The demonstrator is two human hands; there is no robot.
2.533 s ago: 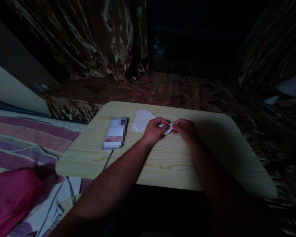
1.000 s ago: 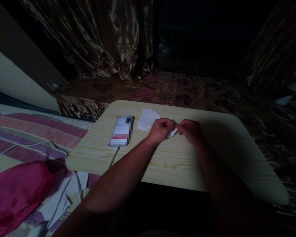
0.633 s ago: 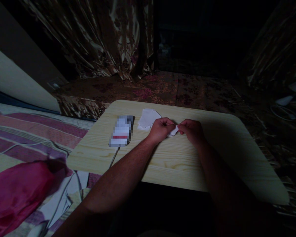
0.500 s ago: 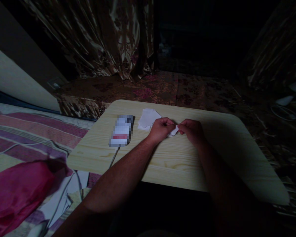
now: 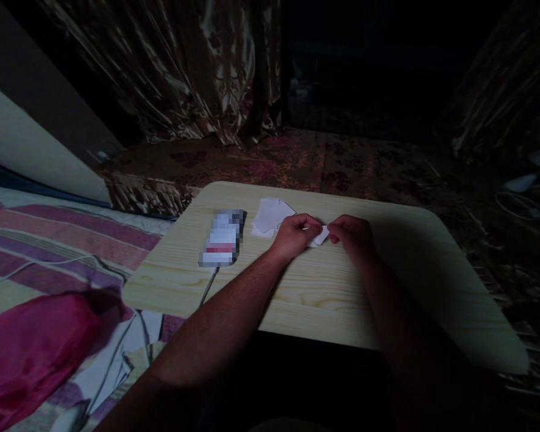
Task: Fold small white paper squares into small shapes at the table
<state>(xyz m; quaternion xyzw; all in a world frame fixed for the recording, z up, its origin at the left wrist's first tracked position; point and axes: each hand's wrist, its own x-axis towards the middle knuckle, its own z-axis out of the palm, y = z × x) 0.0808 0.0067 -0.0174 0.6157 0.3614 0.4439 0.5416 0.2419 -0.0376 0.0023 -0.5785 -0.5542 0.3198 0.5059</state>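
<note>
Over the middle of a light wood-grain table, my left hand is closed, pinching a small piece of white paper between thumb and finger. My right hand is also closed, its thumb and fingertips at the paper's right corner. Just left of my left hand lies a loose stack of white paper pieces, partly covered by that hand. How many layers of paper my left hand holds is hidden.
A phone-like device, blurred out, lies left of the papers with a white cable running from its lower end. On the striped bed at left are a pink cloth and white sheets. Patterned curtains hang behind the table.
My right hand has shifted slightly right, and more of the white paper shows between the two hands. My left hand has barely moved.
</note>
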